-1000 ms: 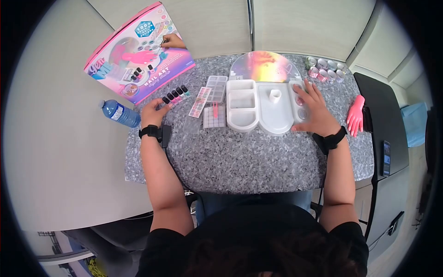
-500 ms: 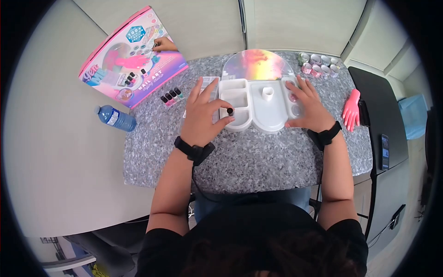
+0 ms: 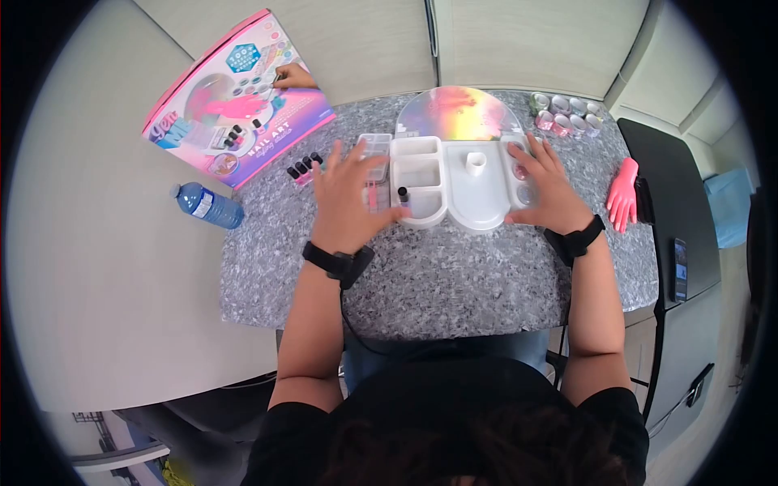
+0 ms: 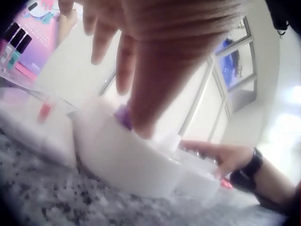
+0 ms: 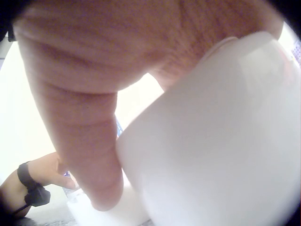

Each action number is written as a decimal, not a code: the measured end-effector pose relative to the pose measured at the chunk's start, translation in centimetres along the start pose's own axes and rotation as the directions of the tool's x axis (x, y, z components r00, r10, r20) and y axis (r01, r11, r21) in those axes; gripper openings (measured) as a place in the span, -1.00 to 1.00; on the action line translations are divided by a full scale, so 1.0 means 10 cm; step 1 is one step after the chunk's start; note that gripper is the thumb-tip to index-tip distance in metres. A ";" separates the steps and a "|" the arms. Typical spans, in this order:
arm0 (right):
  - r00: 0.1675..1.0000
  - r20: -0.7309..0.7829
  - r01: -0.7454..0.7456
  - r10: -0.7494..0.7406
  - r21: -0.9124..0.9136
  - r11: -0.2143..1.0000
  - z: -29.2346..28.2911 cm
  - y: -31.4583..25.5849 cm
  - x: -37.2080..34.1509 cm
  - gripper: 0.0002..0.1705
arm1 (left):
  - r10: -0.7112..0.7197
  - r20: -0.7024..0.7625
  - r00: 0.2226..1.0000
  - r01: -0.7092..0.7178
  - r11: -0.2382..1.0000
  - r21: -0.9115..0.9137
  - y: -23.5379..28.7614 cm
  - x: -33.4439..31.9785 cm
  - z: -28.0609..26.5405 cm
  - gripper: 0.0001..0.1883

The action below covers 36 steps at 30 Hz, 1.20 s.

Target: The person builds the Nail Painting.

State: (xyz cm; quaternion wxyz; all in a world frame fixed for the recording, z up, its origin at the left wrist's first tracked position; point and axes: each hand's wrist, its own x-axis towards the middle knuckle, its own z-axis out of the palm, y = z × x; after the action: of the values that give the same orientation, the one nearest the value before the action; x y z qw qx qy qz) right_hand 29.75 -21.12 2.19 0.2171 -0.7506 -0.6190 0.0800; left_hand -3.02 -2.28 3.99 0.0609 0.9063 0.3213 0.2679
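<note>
A white molded tray [image 3: 478,212] lies on the grey speckled tabletop. In its front left compartment stands a small nail polish bottle with a black cap [image 3: 403,193]; the left wrist view shows its purple part [image 4: 123,117]. My left hand [image 3: 348,202] is over the tray's left edge, fingers spread, with the thumb beside the bottle. My right hand [image 3: 555,190] rests over the tray's right section with fingers extended, its thumb against the outer wall in the right wrist view. Round cups in that section are partly covered by the hand.
Left of the tray are clear divided cases [image 3: 375,144] and several polish bottles [image 3: 305,168]. Farther left are a water bottle [image 3: 209,206] and a printed box [image 3: 243,105]. An iridescent panel [image 3: 459,113] is behind the tray; small jars [image 3: 567,116] and a pink model hand [image 3: 622,197] are right.
My left hand has moved right from the row of polish bottles, carrying one to the tray's front left compartment, and its fingers have let go. My right hand has stayed at the tray.
</note>
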 end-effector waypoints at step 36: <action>0.828 -0.084 -0.113 0.555 0.944 0.310 0.08 0.16 0.16 -0.33 | 0.133 0.097 0.986 -0.134 0.991 0.003 0.26 0.06 0.14 -0.79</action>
State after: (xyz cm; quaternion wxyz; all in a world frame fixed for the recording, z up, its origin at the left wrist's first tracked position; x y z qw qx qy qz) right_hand 31.19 -19.62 1.00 0.6890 -0.6174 -0.2376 0.2961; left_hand -0.44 -3.86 3.83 0.0542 0.9378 0.2579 0.2260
